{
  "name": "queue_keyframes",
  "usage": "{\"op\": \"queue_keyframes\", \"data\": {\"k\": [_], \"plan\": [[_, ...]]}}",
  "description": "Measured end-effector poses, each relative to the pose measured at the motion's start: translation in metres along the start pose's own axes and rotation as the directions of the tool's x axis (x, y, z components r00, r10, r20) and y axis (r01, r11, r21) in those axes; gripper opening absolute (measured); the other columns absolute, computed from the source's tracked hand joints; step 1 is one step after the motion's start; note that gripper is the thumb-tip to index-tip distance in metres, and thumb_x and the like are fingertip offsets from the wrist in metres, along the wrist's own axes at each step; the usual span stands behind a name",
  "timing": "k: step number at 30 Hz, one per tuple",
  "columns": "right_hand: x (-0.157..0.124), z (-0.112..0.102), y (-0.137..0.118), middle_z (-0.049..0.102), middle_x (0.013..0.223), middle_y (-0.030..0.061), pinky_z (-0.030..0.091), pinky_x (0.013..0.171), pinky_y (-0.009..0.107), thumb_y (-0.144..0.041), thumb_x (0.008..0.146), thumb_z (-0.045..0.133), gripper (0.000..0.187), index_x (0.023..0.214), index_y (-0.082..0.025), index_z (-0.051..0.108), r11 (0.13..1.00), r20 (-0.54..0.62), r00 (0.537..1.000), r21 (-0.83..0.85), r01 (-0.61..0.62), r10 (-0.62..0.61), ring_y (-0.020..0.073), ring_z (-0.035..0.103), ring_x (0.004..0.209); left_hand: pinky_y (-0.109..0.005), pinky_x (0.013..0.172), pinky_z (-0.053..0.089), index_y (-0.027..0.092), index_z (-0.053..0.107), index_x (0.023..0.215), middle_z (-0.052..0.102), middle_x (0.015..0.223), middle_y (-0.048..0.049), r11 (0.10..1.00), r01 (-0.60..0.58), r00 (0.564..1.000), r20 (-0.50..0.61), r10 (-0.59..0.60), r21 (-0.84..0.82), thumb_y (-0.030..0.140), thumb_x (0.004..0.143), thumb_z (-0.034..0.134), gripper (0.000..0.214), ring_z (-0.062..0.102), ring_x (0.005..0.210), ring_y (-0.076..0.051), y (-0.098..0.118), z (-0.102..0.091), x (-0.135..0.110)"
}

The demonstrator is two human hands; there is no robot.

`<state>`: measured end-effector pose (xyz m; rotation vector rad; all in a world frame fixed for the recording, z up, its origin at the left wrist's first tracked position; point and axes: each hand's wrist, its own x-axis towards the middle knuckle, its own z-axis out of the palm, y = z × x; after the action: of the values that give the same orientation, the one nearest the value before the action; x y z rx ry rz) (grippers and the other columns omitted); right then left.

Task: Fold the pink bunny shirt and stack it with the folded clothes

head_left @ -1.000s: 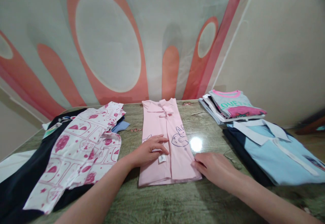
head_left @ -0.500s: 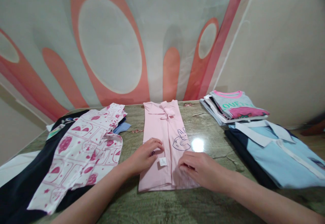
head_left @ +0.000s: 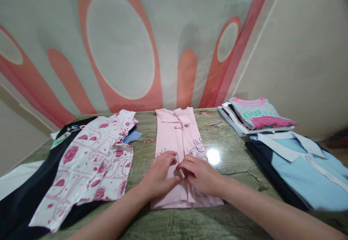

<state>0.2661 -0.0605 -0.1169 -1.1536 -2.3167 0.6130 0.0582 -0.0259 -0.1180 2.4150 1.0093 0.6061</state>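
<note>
A pink shirt (head_left: 174, 131) lies folded into a long narrow strip on the table, its sides turned in toward the middle and a rabbit line drawing showing at the right edge. On its lower half rests my left hand (head_left: 163, 173), fingers curved and thumb apart, with the thumb tip beside a small white label (head_left: 181, 173). From the right, my right hand (head_left: 199, 173) reaches over the centre seam, its bent fingers closed at the label. The label is partly hidden between the hands.
A white top with pink prints (head_left: 94, 156) lies over dark clothing (head_left: 32, 182) on the left. To the right are a stack of folded shirts (head_left: 252, 111) and a light blue collared shirt (head_left: 301, 167) on dark fabric. A patterned wall stands behind the wood-look table (head_left: 231, 176).
My right hand has moved left onto the label, and my left hand has shifted slightly right, so the hands almost meet. The label now shows only partly. The view has shifted a little.
</note>
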Motion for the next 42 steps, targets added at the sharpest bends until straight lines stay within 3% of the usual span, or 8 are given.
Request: {"op": "queue_keyframes", "data": {"k": [4, 10, 16, 21, 28, 33, 42], "plan": [[-0.001, -0.003, 0.001, 0.057, 0.098, 0.0025, 0.044, 0.081, 0.026, 0.003, 0.076, 0.047, 0.04, 0.102, -0.022, 0.063, 1.0, 0.002, 1.0, 0.025, 0.009, -0.009, 0.0159, 0.054, 0.094, -0.046, 0.103, 0.038, 0.023, 0.055, 0.101, 0.056, 0.127, -0.01, 0.998, 0.018, 0.999, -0.034, -0.017, 0.053, 0.027, 0.073, 0.071, 0.032, 0.05, 0.121, -0.029, 0.003, 0.006, 0.0], [-0.011, -0.014, 0.005, 0.06, 0.097, 0.005, 0.044, 0.081, 0.029, -0.001, 0.087, 0.044, 0.034, 0.1, -0.021, 0.067, 0.995, 0.004, 0.996, -0.042, 0.088, -0.088, 0.0171, 0.053, 0.093, -0.047, 0.105, 0.035, 0.023, 0.058, 0.1, 0.056, 0.13, -0.0096, 0.999, -0.006, 1.0, 0.014, 0.005, 0.052, 0.037, 0.075, 0.074, 0.033, 0.048, 0.124, -0.029, 0.001, -0.001, 0.0], [-0.015, -0.029, 0.01, 0.064, 0.099, 0.0044, 0.043, 0.08, 0.031, -0.012, 0.094, 0.048, 0.029, 0.102, -0.026, 0.072, 0.96, 0.1, 0.978, -0.2, 0.198, -0.181, 0.0174, 0.054, 0.091, -0.041, 0.103, 0.036, 0.027, 0.068, 0.093, 0.062, 0.117, -0.0026, 0.989, -0.146, 0.984, 0.103, 0.148, -0.028, 0.026, 0.083, 0.068, 0.01, 0.054, 0.113, -0.022, -0.003, -0.016, 0.002], [-0.013, -0.03, 0.015, 0.065, 0.098, 0.0038, 0.042, 0.077, 0.031, -0.013, 0.094, 0.049, 0.029, 0.104, -0.029, 0.072, 0.945, 0.126, 0.971, -0.234, 0.228, -0.203, 0.0166, 0.054, 0.087, -0.042, 0.102, 0.037, 0.033, 0.071, 0.104, 0.063, 0.113, -0.0026, 0.977, -0.208, 0.966, 0.149, 0.211, -0.039, 0.025, 0.088, 0.063, 0.02, 0.054, 0.109, -0.021, -0.006, -0.022, 0.004], [-0.017, -0.026, 0.02, 0.066, 0.098, 0.0042, 0.043, 0.078, 0.033, -0.012, 0.093, 0.048, 0.03, 0.103, -0.028, 0.071, 0.946, 0.057, 0.964, -0.186, 0.267, -0.261, 0.0171, 0.057, 0.088, -0.044, 0.101, 0.037, 0.041, 0.071, 0.109, 0.062, 0.113, -0.0024, 0.971, -0.237, 0.955, 0.183, 0.235, -0.014, 0.029, 0.092, 0.06, 0.024, 0.054, 0.109, -0.021, -0.004, -0.023, 0.004], [-0.016, -0.029, 0.008, 0.064, 0.094, 0.0042, 0.042, 0.077, 0.032, -0.012, 0.095, 0.046, 0.036, 0.118, -0.031, 0.065, 0.931, 0.129, 0.954, -0.215, 0.294, -0.272, 0.0177, 0.054, 0.086, -0.043, 0.101, 0.036, 0.04, 0.071, 0.109, 0.06, 0.116, -0.0032, 0.972, -0.236, 0.946, 0.23, 0.227, 0.009, 0.029, 0.093, 0.056, 0.024, 0.052, 0.11, -0.022, 0.0, -0.027, 0.005], [-0.016, -0.029, 0.01, 0.065, 0.097, 0.0048, 0.041, 0.077, 0.033, -0.011, 0.093, 0.05, 0.037, 0.118, -0.031, 0.066, 0.926, 0.196, 0.946, -0.23, 0.299, -0.257, 0.0186, 0.053, 0.089, -0.042, 0.106, 0.033, 0.033, 0.069, 0.111, 0.063, 0.114, -0.0021, 0.977, -0.202, 0.959, 0.187, 0.212, -0.067, 0.024, 0.087, 0.064, 0.026, 0.054, 0.11, -0.02, -0.006, -0.024, 0.004]]}}
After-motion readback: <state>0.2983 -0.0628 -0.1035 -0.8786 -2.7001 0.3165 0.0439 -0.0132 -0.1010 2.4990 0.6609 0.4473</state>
